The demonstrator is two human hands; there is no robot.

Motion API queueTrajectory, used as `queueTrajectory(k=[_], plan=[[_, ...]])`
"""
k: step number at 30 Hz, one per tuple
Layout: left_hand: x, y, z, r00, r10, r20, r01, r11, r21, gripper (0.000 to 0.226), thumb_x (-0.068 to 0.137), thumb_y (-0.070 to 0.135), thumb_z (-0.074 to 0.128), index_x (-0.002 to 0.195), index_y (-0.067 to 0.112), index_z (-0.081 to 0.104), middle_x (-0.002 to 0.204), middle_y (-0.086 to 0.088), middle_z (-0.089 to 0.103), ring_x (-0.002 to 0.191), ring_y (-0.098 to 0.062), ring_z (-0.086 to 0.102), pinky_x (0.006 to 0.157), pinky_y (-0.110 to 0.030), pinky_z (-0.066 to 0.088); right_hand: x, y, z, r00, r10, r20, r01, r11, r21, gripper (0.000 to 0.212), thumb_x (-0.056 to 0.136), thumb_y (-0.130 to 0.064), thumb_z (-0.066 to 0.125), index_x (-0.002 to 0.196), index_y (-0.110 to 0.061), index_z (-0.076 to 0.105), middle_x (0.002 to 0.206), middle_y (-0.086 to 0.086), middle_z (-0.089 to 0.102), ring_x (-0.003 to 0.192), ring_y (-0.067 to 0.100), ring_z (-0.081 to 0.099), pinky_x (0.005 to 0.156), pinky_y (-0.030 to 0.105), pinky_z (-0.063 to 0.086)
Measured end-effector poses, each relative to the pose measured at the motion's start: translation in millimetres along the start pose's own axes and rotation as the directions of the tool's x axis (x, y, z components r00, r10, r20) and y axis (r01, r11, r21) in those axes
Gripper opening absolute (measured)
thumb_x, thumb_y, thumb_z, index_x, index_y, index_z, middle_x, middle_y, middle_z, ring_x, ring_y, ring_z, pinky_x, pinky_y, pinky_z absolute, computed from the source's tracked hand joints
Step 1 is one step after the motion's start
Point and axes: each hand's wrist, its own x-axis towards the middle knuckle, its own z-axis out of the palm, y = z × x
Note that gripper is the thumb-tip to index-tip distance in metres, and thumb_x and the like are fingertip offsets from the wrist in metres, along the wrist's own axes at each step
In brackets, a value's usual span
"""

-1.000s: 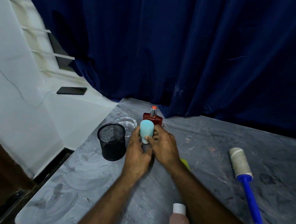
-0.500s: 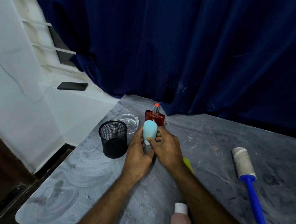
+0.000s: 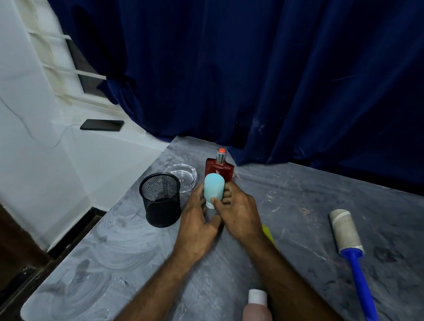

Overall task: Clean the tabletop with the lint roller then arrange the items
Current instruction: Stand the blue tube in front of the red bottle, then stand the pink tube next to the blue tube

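A head-worn view looks down at a grey marbled surface (image 3: 143, 270) in front of a dark blue curtain (image 3: 265, 75). Both hands meet near the far left corner around a small blue bottle (image 3: 213, 187), held upside down with its white cap lowest. The right hand (image 3: 239, 214) grips it, fingers curled behind and thumb on the front. The left hand (image 3: 197, 223) cups its left side and the cap end; how firm that hold is cannot be told.

The lint roller (image 3: 345, 231) lies flat on the surface to the right, well apart from both hands, its blue handle pointing toward the viewer. Its sheet looks grey and used, so the cleaning step is probably finished and arranging is under way.

A group has formed at the far left: a black mesh cup (image 3: 160, 199), a clear glass ashtray (image 3: 183, 175) just behind it, and a red perfume bottle (image 3: 220, 170) directly behind the blue bottle. The blue bottle likely joins them. The space is tight, with the perfume bottle and cup close on either side.

Left to place, by the look of it: a pink bottle (image 3: 257, 320) near the front edge and a yellow thing (image 3: 267, 230) mostly hidden under the right forearm.

A dark phone (image 3: 102, 125) rests on the white window ledge beyond the surface.
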Motion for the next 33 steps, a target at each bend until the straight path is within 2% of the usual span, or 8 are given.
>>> queueTrajectory(k=[3, 6, 10, 13, 17, 25, 28, 33], plan=[[-5.2, 7.2, -2.1, 1.000, -0.002, 0.000, 0.003, 1.000, -0.030, 0.091, 0.083, 0.009, 0.073, 0.163, 0.028, 0.033, 0.145, 0.010, 0.059, 0.131, 0.009, 0.056, 0.109, -0.016, 0.047, -3.1, -4.3, -8.7, 0.999, 0.025, 0.021, -0.025, 1.000, 0.015, 0.043, 0.089, -0.028, 0.078, 0.128, -0.017, 0.063, 0.117, 0.000, 0.076, 0.097, 0.008, 0.073, 0.088, 0.034, 0.063], [-16.2, 11.3, -6.7, 0.999, -0.026, 0.021, 0.027, 0.999, -0.039, 0.098, 0.078, 0.023, 0.069, 0.166, 0.030, 0.025, 0.159, 0.008, 0.050, 0.144, -0.001, 0.048, 0.119, -0.030, 0.043, -12.0, -10.6, -28.7, 0.998, 0.054, 0.014, -0.053, 0.998, -0.022, 0.049, 0.089, -0.027, 0.077, 0.134, -0.017, 0.060, 0.121, 0.000, 0.073, 0.101, 0.010, 0.071, 0.094, 0.033, 0.060], [-54.9, 24.4, -14.4, 0.997, -0.058, 0.046, 0.060, 0.997, -0.049, 0.084, 0.087, 0.018, 0.071, 0.160, 0.035, 0.032, 0.153, 0.011, 0.051, 0.139, -0.002, 0.052, 0.114, -0.021, 0.043, -50.3, -14.8, -70.9, 0.994, 0.088, -0.060, -0.085, 0.996, 0.041, 0.039, 0.086, -0.021, 0.075, 0.124, -0.022, 0.065, 0.114, -0.003, 0.074, 0.100, 0.009, 0.071, 0.095, 0.033, 0.060], [-88.5, 31.6, -24.0, 0.991, -0.031, 0.127, 0.035, 0.999, -0.030, 0.064, 0.092, 0.005, 0.070, 0.151, 0.023, 0.052, 0.134, 0.009, 0.070, 0.121, -0.004, 0.069, 0.103, -0.017, 0.053, -101.3, -13.4, -96.0, 0.986, 0.119, -0.120, -0.115, 0.993, 0.040, 0.030, 0.082, -0.019, 0.071, 0.112, -0.021, 0.071, 0.098, -0.006, 0.077, 0.087, 0.006, 0.073, 0.088, 0.032, 0.060], [-124.4, 46.0, -34.9, 0.966, -0.038, 0.258, -0.014, 0.980, 0.198, 0.034, 0.090, 0.018, 0.074, 0.120, 0.034, 0.074, 0.100, 0.018, 0.079, 0.086, -0.006, 0.075, 0.077, -0.019, 0.058, -170.5, -7.1, -110.6, 0.973, 0.184, -0.137, -0.191, 0.981, -0.034, 0.024, 0.075, -0.024, 0.064, 0.097, -0.022, 0.071, 0.080, -0.006, 0.075, 0.071, 0.011, 0.071, 0.072, 0.039, 0.060], [-152.0, 60.1, -19.8, 0.907, -0.155, 0.392, 0.022, 0.946, 0.322, 0.011, 0.085, 0.046, 0.082, 0.090, 0.037, 0.080, 0.077, 0.017, 0.076, 0.055, -0.001, 0.067, 0.055, -0.029, 0.057, -245.2, -9.2, -109.5, 0.942, 0.331, -0.048, -0.333, 0.915, -0.227, 0.043, 0.070, -0.065, 0.057, 0.076, -0.022, 0.056, 0.066, -0.007, 0.058, 0.064, 0.011, 0.058, 0.061, 0.031, 0.048], [-159.1, 61.3, -11.7, 0.883, -0.189, 0.429, 0.080, 0.963, 0.259, 0.006, 0.088, 0.039, 0.083, 0.089, 0.034, 0.080, 0.077, 0.008, 0.076, 0.048, -0.017, 0.069, 0.045, -0.037, 0.058, -249.9, -8.5, -106.5, 0.943, 0.334, -0.016, -0.327, 0.912, -0.247, 0.044, 0.069, -0.068, 0.051, 0.079, -0.026, 0.060, 0.063, -0.011, 0.055, 0.066, 0.011, 0.059, 0.062, 0.030, 0.047], [-168.1, 64.5, -13.9, 0.906, -0.156, 0.395, 0.117, 0.986, 0.121, 0.013, 0.087, 0.027, 0.086, 0.094, 0.030, 0.076, 0.081, 0.005, 0.075, 0.049, -0.027, 0.069, 0.042, -0.039, 0.055, -253.3, -7.1, -107.5, 0.935, 0.352, 0.029, -0.352, 0.936, -0.016, 0.024, 0.075, -0.041, 0.084, 0.083, -0.030, 0.065, 0.067, -0.016, 0.063, 0.055, 0.007, 0.055, 0.055, 0.023, 0.042]])
